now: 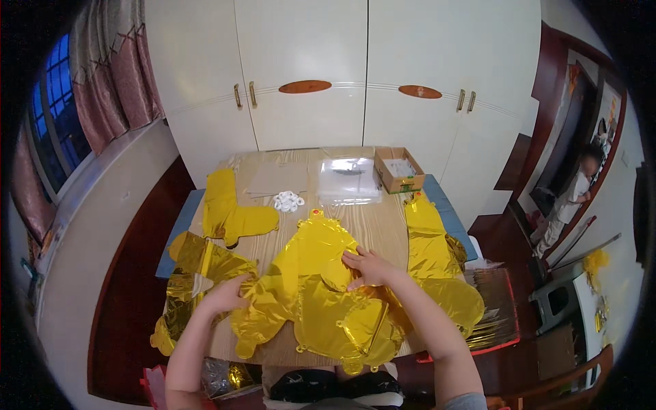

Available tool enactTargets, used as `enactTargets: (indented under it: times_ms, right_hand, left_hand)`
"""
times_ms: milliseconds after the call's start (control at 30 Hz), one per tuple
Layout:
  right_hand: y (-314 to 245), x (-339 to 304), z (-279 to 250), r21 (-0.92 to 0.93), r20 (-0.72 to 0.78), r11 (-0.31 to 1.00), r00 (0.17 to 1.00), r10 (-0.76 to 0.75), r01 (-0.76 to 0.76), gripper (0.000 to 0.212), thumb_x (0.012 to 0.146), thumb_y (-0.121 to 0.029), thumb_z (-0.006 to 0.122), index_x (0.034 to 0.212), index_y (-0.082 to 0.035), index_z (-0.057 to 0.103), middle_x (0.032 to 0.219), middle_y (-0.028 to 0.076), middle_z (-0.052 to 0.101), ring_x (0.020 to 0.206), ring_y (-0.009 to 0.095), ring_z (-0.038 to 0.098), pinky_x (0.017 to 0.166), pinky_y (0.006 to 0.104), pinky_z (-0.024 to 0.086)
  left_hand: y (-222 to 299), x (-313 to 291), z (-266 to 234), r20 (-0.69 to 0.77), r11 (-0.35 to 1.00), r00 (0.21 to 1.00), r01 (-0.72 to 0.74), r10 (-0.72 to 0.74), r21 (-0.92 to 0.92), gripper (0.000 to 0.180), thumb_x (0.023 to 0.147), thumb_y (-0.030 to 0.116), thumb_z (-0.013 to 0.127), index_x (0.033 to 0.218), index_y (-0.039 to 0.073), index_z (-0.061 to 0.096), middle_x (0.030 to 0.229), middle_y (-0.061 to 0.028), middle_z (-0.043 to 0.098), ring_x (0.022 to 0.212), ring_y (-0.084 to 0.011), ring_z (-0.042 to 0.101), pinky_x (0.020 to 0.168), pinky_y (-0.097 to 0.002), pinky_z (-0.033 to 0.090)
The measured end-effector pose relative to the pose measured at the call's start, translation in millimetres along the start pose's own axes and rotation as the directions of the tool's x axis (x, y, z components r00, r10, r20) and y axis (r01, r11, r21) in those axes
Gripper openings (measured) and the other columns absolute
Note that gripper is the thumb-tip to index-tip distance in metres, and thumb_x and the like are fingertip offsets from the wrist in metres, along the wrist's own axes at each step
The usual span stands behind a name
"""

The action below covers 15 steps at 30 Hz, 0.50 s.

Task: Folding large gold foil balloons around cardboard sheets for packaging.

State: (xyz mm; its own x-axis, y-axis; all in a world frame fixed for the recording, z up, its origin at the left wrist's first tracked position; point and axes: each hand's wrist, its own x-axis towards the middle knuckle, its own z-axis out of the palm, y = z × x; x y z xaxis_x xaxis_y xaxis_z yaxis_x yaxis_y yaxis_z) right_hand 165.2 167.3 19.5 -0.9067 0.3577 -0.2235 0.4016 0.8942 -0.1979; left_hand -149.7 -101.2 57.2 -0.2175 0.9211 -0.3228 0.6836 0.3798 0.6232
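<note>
A large flat gold foil balloon (328, 246) lies in front of me on the wooden table, creased and with small tabs along its edge. My right hand (369, 268) rests on its right part, fingers spread over a folded flap. At its left edge my left hand (229, 294) touches the foil, thumb and forefinger apart; the other fingers are partly hidden. Another gold foil balloon (191, 256), darker and shinier, lies under and beside my left hand. A boot-shaped gold foil balloon (229, 212) lies flat farther left. More gold foil (427, 239) drapes over the table's right side.
White rings (288, 201) sit in a pile behind the balloon, near a cardboard sheet (277, 179), clear plastic bags (348, 181) and an open cardboard box (399, 171). White cabinets (307, 41) stand behind the table. A person (574, 195) stands by the doorway at right.
</note>
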Motion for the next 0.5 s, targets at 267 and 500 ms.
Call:
enactTargets:
  times_ms: [267, 500]
  right_hand:
    - [-1, 0, -1, 0.007, 0.011, 1.000, 1.000, 0.002, -0.002, 0.105, 0.072, -0.067, 0.066, 0.151, -0.013, 0.024, 0.158, 0.007, 0.023, 0.145, 0.039, 0.015, 0.114, 0.0561, 0.019]
    - [3, 0, 1, 0.016, -0.003, 1.000, 1.000, 0.002, -0.002, 0.106, 0.071, -0.067, 0.066, 0.151, -0.012, 0.025, 0.158, 0.007, 0.022, 0.145, 0.038, 0.014, 0.114, 0.0575, 0.018]
  left_hand:
    - [71, 28, 40, -0.215, 0.730, 0.760, -0.442, 0.614, 0.521, 0.034, 0.085, 0.017, 0.058, 0.115, 0.001, 0.059, 0.115, -0.0156, 0.061, 0.106, -0.0346, 0.057, 0.091, -0.0424, 0.046]
    - [124, 93, 99, 0.024, 0.540, 0.593, -0.749, 0.805, 0.383, 0.027, 0.091, 0.021, 0.056, 0.113, 0.006, 0.060, 0.118, -0.0110, 0.061, 0.104, -0.0300, 0.057, 0.090, -0.0411, 0.044]
